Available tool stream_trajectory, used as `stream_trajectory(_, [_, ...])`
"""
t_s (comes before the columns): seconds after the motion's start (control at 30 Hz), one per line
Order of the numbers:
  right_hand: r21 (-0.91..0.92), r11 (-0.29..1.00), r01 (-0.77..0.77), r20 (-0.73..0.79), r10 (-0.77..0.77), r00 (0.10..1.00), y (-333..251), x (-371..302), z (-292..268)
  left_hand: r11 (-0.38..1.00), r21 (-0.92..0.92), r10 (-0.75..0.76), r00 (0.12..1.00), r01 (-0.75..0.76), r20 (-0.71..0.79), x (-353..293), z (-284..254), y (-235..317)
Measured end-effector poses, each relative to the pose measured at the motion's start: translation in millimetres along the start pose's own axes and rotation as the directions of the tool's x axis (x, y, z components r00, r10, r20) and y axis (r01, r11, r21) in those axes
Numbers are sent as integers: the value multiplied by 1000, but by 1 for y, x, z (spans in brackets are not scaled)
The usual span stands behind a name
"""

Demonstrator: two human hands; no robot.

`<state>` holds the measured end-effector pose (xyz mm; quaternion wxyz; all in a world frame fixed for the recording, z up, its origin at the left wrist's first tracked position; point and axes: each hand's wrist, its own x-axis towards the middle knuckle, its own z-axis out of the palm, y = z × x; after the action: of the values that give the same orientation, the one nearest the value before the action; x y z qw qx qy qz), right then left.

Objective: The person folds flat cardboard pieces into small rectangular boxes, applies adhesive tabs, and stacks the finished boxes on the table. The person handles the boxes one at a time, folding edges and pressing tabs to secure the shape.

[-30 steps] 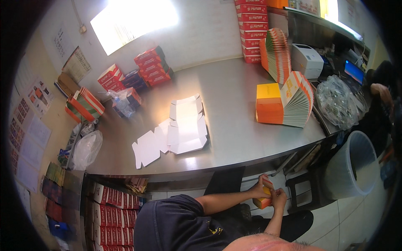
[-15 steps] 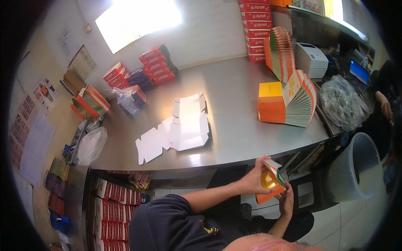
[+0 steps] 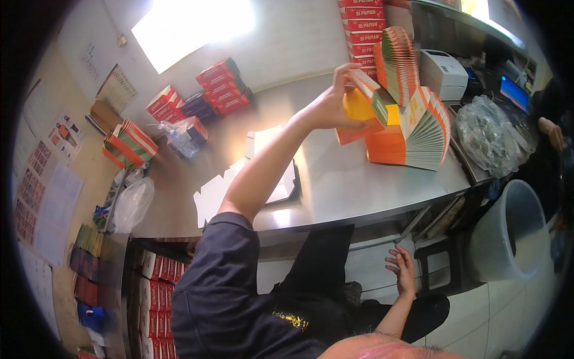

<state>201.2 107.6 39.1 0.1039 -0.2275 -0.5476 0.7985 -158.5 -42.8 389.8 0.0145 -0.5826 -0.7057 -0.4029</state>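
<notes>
My left hand (image 3: 327, 109) is raised over the metal table, gripping an orange and yellow carton (image 3: 360, 106) by its edge. That carton hangs just left of a fanned row of matching orange cartons (image 3: 427, 134) and partly overlaps it in view. Low on the right, my right hand (image 3: 404, 269) is held in front of the table's edge, empty, with its fingers apart. White flat unfolded cartons (image 3: 214, 197) lie on the table, partly covered by my left forearm.
Red boxes (image 3: 363, 37) are stacked by the wall, beside another fanned carton row (image 3: 396, 72). A white printer (image 3: 443, 75) and a clear plastic bag (image 3: 490, 137) are at right. Below stands a translucent bin (image 3: 508, 233). More red boxes (image 3: 222, 90) sit at back left.
My left hand has carried the carton up and away from my body to the fanned cartons. My right hand has let go of it and stayed low.
</notes>
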Motion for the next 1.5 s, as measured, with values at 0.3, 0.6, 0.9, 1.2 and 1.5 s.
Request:
stream_trajectory(0.3, [-9,1000,-7,14,7,1000,7,8,-10,984,-159,-42,980,74,196,54,33,-36])
stream_trajectory(0.6, [-58,998,-35,31,37,999,10,16,-5,996,-66,-39,940,65,339,84,37,-38])
stream_trajectory(0.9, [-58,998,-34,39,37,999,8,12,-4,991,109,-113,914,76,390,90,31,-40])
stream_trajectory(1.2, [-104,993,-61,54,67,996,9,17,0,995,12,-97,913,101,395,78,40,-63])
stream_trajectory(1.5, [-117,991,-68,68,77,995,8,15,4,970,145,-241,853,195,462,98,60,-55])
